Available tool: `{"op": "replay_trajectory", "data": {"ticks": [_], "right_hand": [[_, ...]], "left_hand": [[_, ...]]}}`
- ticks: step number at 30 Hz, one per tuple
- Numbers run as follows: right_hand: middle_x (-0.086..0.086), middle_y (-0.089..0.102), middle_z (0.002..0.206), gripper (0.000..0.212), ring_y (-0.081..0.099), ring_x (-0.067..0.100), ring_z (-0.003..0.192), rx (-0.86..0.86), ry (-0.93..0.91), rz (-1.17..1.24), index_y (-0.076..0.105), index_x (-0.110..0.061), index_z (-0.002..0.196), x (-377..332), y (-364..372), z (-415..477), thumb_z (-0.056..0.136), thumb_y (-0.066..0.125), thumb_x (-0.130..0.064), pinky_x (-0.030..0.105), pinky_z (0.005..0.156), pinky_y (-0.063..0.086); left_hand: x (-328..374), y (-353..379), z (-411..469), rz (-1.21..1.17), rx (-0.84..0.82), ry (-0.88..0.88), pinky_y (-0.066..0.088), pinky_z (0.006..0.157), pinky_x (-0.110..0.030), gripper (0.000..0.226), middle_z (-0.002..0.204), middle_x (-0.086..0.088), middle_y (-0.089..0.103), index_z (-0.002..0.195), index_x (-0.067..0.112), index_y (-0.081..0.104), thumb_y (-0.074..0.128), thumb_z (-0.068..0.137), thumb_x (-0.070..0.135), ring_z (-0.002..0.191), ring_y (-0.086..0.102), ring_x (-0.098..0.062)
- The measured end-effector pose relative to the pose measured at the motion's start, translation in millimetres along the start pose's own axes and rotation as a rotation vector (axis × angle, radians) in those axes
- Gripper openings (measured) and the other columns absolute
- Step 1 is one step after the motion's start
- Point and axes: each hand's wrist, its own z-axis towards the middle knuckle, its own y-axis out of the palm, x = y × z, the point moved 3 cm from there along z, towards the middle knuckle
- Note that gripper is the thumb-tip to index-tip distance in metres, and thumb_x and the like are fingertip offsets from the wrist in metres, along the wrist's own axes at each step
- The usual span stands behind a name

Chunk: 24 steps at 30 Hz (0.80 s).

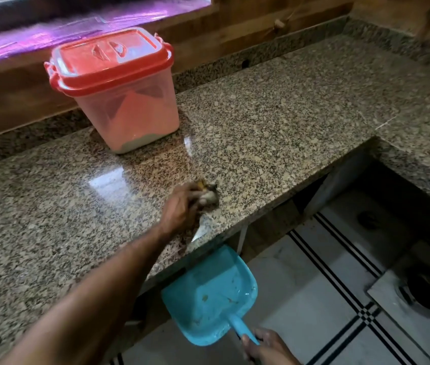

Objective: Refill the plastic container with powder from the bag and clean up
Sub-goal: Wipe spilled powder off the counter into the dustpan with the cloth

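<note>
Granite counter point(274, 106) fills most of the view, polished and speckled. Far beyond the left hand point(179, 206), up and to its left near the wooden wall, stands the container point(127, 101): clear plastic, red lid point(108, 59) shut on top, a low layer of pale powder point(140, 142) at its bottom. The left hand reaches across the counter and is closed around a crumpled cloth point(207, 193), pressed to the stone close to the front edge. Just below that hand a thin streak of pale powder runs toward the edge. Under the edge, below and a little right of the left hand, hangs a blue dustpan point(208, 293) with a few specks inside. The right hand point(266, 347) grips its handle point(243, 329), low over the tiled floor point(327, 272).
</note>
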Motion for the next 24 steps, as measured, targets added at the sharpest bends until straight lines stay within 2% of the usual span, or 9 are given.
{"op": "replay_trajectory", "data": {"ticks": [3, 5, 7, 10, 12, 15, 18, 20, 24], "right_hand": [[-0.006, 0.074, 0.074, 0.041, 0.069, 0.005, 0.074, -0.002, 0.029, -0.012, 0.077, -0.03, 0.089, -3, 10, 2, 0.078, 0.064, -0.067, 0.025, 0.076, 0.044], [-0.004, 0.075, 0.074, 0.042, 0.069, 0.007, 0.075, -0.004, 0.016, 0.0, 0.078, -0.026, 0.092, -9, 17, 3, 0.079, 0.065, -0.063, 0.024, 0.076, 0.045], [-0.002, 0.073, 0.074, 0.04, 0.068, 0.009, 0.073, -0.036, -0.01, 0.017, 0.079, -0.021, 0.096, -21, 21, 4, 0.082, 0.068, -0.056, 0.023, 0.074, 0.045], [-0.001, 0.075, 0.076, 0.033, 0.068, 0.007, 0.074, -0.054, -0.066, -0.011, 0.075, -0.02, 0.106, -32, 25, 8, 0.09, 0.066, -0.047, 0.021, 0.073, 0.048], [-0.003, 0.075, 0.077, 0.032, 0.067, 0.007, 0.075, -0.047, -0.072, -0.027, 0.073, -0.02, 0.105, -32, 26, 10, 0.091, 0.064, -0.048, 0.021, 0.074, 0.049], [-0.005, 0.075, 0.078, 0.036, 0.067, 0.004, 0.074, -0.054, -0.07, -0.064, 0.072, -0.021, 0.104, -25, 30, 8, 0.09, 0.063, -0.053, 0.018, 0.072, 0.048], [-0.006, 0.079, 0.083, 0.044, 0.069, 0.002, 0.077, -0.035, -0.022, -0.099, 0.073, -0.03, 0.104, -13, 30, 4, 0.081, 0.063, -0.066, 0.023, 0.077, 0.048], [-0.006, 0.079, 0.085, 0.045, 0.072, 0.006, 0.082, -0.007, 0.001, -0.11, 0.073, -0.036, 0.101, -4, 31, 0, 0.076, 0.063, -0.071, 0.029, 0.085, 0.051], [-0.003, 0.077, 0.08, 0.038, 0.072, 0.009, 0.076, 0.009, -0.011, -0.051, 0.076, -0.032, 0.09, -6, 31, -12, 0.078, 0.065, -0.066, 0.026, 0.077, 0.048]], "left_hand": [[20, 9, -32, 0.056, -0.027, 0.047, 0.047, 0.082, -0.015, 0.03, 0.119, 0.004, 0.064, 0.108, 0.016, 0.075, 0.053, 0.1, 0.036, 0.101, 0.059, -0.008], [22, 3, -35, -0.041, -0.05, -0.054, 0.056, 0.082, -0.026, 0.023, 0.117, -0.006, 0.068, 0.107, 0.01, 0.073, 0.057, 0.101, 0.025, 0.097, 0.065, -0.016], [17, -17, -25, -0.269, 0.016, -0.255, 0.063, 0.07, -0.035, 0.019, 0.107, -0.013, 0.073, 0.101, 0.009, 0.072, 0.056, 0.103, 0.019, 0.085, 0.073, -0.02], [3, -50, 2, -0.446, 0.211, -0.436, 0.056, 0.052, -0.021, 0.025, 0.092, -0.009, 0.074, 0.1, 0.007, 0.073, 0.056, 0.104, 0.025, 0.064, 0.071, -0.005], [3, -46, 15, -0.4, 0.231, -0.398, 0.055, 0.053, -0.019, 0.024, 0.096, -0.003, 0.074, 0.105, 0.013, 0.074, 0.057, 0.103, 0.03, 0.064, 0.067, 0.0], [18, -5, 17, -0.26, 0.002, -0.195, 0.064, 0.073, -0.034, 0.02, 0.119, 0.001, 0.073, 0.105, 0.022, 0.076, 0.059, 0.102, 0.031, 0.089, 0.07, -0.008], [40, 27, -5, -0.102, -0.08, 0.094, 0.057, 0.083, -0.023, 0.018, 0.119, -0.003, 0.072, 0.107, 0.016, 0.075, 0.062, 0.099, 0.024, 0.098, 0.066, -0.009], [40, 22, -20, -0.065, -0.104, 0.174, 0.05, 0.086, -0.013, 0.021, 0.119, -0.001, 0.072, 0.109, 0.019, 0.075, 0.06, 0.1, 0.03, 0.103, 0.062, -0.005], [20, -7, -50, 0.05, -0.159, 0.16, 0.059, 0.089, -0.032, 0.03, 0.113, 0.0, 0.074, 0.105, 0.021, 0.075, 0.058, 0.098, 0.044, 0.104, 0.066, -0.012]]}}
